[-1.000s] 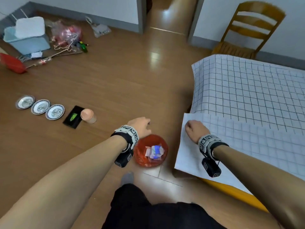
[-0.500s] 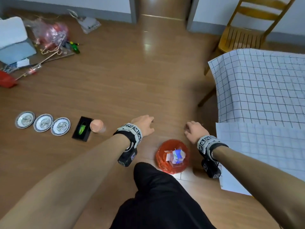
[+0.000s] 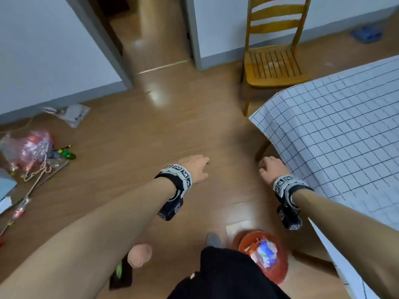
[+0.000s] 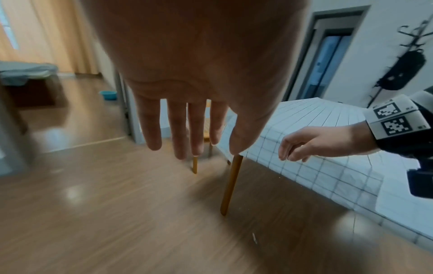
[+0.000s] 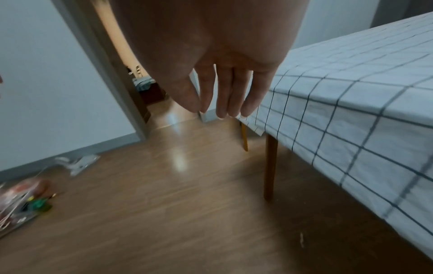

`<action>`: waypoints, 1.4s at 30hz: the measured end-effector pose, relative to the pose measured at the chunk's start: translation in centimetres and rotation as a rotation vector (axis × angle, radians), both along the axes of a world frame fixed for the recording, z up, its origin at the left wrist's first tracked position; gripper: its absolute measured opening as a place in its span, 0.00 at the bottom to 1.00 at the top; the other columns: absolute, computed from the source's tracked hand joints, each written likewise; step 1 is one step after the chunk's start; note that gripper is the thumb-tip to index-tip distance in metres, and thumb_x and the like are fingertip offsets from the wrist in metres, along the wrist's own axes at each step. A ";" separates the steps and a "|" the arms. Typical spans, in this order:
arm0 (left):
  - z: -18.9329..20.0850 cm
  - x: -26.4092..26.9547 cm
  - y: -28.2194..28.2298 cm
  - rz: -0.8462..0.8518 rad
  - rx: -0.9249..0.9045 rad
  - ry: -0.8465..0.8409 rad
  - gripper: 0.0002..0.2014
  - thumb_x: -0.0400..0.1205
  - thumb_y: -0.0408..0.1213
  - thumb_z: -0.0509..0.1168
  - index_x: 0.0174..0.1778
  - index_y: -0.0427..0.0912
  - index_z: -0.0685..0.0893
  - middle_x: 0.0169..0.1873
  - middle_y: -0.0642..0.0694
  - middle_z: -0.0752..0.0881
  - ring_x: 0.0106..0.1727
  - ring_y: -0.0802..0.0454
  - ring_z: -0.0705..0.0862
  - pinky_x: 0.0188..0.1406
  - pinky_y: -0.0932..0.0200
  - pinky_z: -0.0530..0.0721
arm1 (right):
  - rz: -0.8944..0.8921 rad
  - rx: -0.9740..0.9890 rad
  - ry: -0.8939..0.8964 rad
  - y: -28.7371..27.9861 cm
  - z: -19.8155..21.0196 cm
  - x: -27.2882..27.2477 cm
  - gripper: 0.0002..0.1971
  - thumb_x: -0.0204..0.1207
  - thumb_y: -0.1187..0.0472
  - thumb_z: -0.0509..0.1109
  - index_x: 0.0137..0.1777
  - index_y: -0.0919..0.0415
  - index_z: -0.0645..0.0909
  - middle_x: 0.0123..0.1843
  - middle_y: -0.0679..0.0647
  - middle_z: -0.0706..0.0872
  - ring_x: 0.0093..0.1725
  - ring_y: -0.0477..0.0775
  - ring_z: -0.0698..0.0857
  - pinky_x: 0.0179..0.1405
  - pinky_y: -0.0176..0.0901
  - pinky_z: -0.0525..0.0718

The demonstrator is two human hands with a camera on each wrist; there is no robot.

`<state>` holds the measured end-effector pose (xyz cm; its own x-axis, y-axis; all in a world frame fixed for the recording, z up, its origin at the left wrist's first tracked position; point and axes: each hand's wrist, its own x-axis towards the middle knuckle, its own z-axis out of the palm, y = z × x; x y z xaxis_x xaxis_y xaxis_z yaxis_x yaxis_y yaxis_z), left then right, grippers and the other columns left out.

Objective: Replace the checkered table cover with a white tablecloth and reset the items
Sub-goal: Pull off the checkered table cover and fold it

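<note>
The checkered cover lies over the table at the right, and its near part is folded back with the pale underside up. My left hand hangs over the floor with straight fingers and holds nothing. My right hand hovers beside the cover's long edge, short of its far left corner. Its fingers are relaxed and empty. On the floor by my feet are a pink cup, a black case and a red basket of wrappers. No white tablecloth shows.
A wooden chair stands behind the table's far corner. A table leg drops under that corner. Bags and clutter lie on the floor at the left, and a doorway opens ahead.
My right hand let go of the folded cover edge. Both hands moved forward along the table toward its far corner. The basket, cup and case now lie behind my hands.
</note>
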<state>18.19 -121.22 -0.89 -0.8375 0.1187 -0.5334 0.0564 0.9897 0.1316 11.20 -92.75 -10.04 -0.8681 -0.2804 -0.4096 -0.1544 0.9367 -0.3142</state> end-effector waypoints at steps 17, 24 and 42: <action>-5.1 -35.8 1.8 -0.522 0.182 -0.013 0.21 0.82 0.48 0.60 0.73 0.53 0.73 0.65 0.50 0.79 0.62 0.47 0.82 0.58 0.46 0.84 | -0.545 0.040 0.043 -2.0 0.7 -17.6 0.16 0.81 0.56 0.63 0.67 0.58 0.77 0.68 0.57 0.78 0.69 0.58 0.75 0.70 0.56 0.77; -5.5 -47.9 3.7 -0.816 0.111 -0.080 0.23 0.84 0.45 0.59 0.77 0.50 0.71 0.72 0.48 0.76 0.68 0.45 0.79 0.59 0.49 0.81 | -0.820 0.048 -0.070 -3.8 1.3 -22.5 0.18 0.82 0.55 0.63 0.70 0.54 0.76 0.71 0.53 0.76 0.69 0.55 0.75 0.60 0.52 0.80; -4.6 -58.4 24.0 -1.556 0.130 -0.274 0.27 0.84 0.38 0.59 0.81 0.47 0.68 0.77 0.47 0.70 0.78 0.46 0.69 0.73 0.49 0.73 | -1.539 -0.095 -0.091 -0.9 0.1 -26.5 0.11 0.81 0.56 0.62 0.60 0.55 0.79 0.56 0.54 0.84 0.54 0.56 0.81 0.49 0.46 0.78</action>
